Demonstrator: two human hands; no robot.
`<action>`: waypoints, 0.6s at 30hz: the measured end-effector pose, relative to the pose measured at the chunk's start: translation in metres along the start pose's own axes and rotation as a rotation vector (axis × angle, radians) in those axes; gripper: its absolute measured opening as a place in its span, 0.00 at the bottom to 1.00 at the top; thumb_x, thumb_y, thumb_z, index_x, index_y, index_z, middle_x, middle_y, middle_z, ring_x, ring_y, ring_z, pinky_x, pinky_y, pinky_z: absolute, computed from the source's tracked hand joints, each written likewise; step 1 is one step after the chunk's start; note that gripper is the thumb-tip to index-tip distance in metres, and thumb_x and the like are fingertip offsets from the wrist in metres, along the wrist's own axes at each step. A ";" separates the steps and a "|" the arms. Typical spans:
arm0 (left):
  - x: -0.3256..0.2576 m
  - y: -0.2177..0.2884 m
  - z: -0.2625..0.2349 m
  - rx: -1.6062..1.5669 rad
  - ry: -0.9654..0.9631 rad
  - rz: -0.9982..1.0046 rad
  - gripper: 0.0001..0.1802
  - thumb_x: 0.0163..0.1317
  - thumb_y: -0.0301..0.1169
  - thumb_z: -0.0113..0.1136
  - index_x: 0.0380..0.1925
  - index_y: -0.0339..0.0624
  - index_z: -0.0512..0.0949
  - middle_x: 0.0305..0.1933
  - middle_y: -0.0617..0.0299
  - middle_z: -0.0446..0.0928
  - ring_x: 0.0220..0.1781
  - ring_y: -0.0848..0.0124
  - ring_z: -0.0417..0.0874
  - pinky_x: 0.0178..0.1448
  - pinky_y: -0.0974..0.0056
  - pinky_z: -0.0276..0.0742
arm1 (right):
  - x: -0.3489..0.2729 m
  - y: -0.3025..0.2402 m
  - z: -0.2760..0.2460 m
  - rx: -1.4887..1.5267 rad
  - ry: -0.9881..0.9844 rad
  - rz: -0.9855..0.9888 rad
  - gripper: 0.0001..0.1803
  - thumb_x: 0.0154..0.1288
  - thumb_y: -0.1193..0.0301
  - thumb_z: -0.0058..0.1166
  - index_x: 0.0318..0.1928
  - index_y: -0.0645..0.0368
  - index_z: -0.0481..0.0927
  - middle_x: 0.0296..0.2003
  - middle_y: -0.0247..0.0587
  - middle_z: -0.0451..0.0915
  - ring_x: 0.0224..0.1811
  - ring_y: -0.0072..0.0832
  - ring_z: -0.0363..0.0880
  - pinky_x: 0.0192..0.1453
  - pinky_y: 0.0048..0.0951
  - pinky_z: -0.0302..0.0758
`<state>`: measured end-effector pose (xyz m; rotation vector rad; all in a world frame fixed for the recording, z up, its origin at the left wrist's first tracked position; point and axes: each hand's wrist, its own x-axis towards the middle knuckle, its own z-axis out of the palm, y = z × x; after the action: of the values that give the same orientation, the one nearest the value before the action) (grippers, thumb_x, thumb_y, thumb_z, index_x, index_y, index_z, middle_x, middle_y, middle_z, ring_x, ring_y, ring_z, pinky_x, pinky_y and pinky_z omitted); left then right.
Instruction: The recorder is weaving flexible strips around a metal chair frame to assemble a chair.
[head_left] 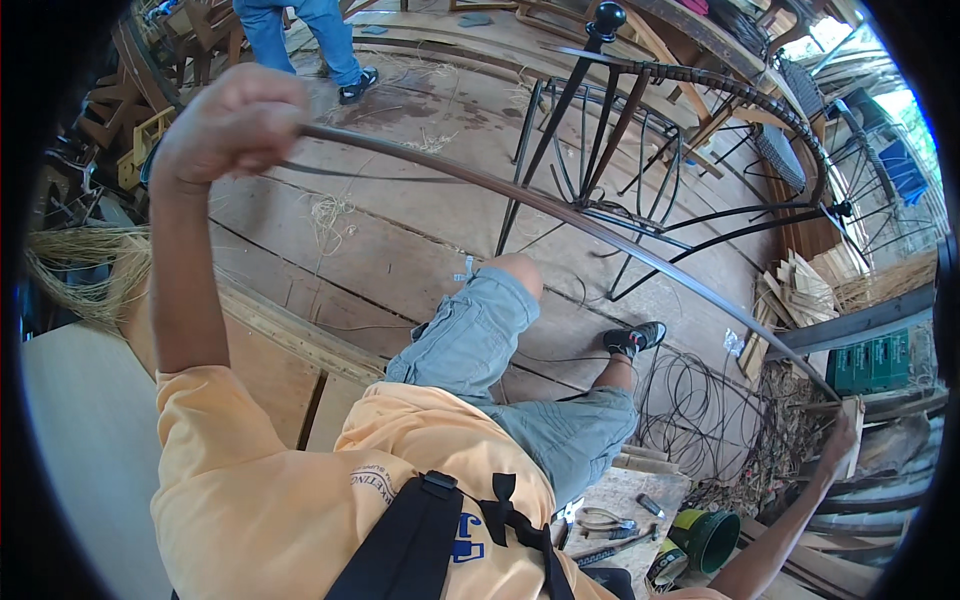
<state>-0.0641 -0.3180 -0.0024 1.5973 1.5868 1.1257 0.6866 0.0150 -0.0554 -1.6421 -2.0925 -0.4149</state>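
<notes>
Left hand raised at upper left, fingers curled into a fist around one end of a long dark cane strip. The strip's long axis runs from that fist diagonally down to the right, bowing slightly, to the right hand at far lower right. Right hand is at the other end; whether it pinches or merely touches, cannot tell. Strip passes in front of a black metal chair frame. Green boxes, rectangular, stacked at right edge. Green bucket and pliers lie below on the plank floor
</notes>
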 end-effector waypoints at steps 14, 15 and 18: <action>0.108 0.037 0.193 0.298 -0.597 0.480 0.14 0.59 0.36 0.48 0.28 0.35 0.73 0.22 0.54 0.74 0.22 0.61 0.73 0.30 0.59 0.68 | -0.029 -0.347 0.009 0.905 -0.528 -0.335 0.30 0.62 0.48 0.46 0.46 0.66 0.74 0.37 0.42 0.77 0.42 0.26 0.73 0.49 0.25 0.67; 0.111 0.037 0.196 0.297 -0.524 0.448 0.14 0.59 0.36 0.47 0.27 0.35 0.73 0.22 0.53 0.73 0.23 0.60 0.73 0.30 0.59 0.68 | -0.040 -0.370 -0.002 0.975 -0.634 -0.357 0.31 0.61 0.47 0.45 0.46 0.66 0.73 0.32 0.38 0.77 0.37 0.23 0.72 0.45 0.23 0.67; 0.109 0.028 0.184 0.292 -0.451 0.400 0.14 0.58 0.36 0.48 0.25 0.35 0.73 0.21 0.52 0.73 0.24 0.59 0.73 0.31 0.58 0.67 | -0.061 -0.388 -0.021 0.850 -0.533 -0.402 0.13 0.60 0.65 0.53 0.37 0.63 0.78 0.19 0.32 0.73 0.21 0.17 0.67 0.26 0.21 0.65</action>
<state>0.1026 -0.1879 -0.0444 2.2462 1.1994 0.6593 0.3266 -0.1421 -0.0541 -0.8701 -2.4481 0.7948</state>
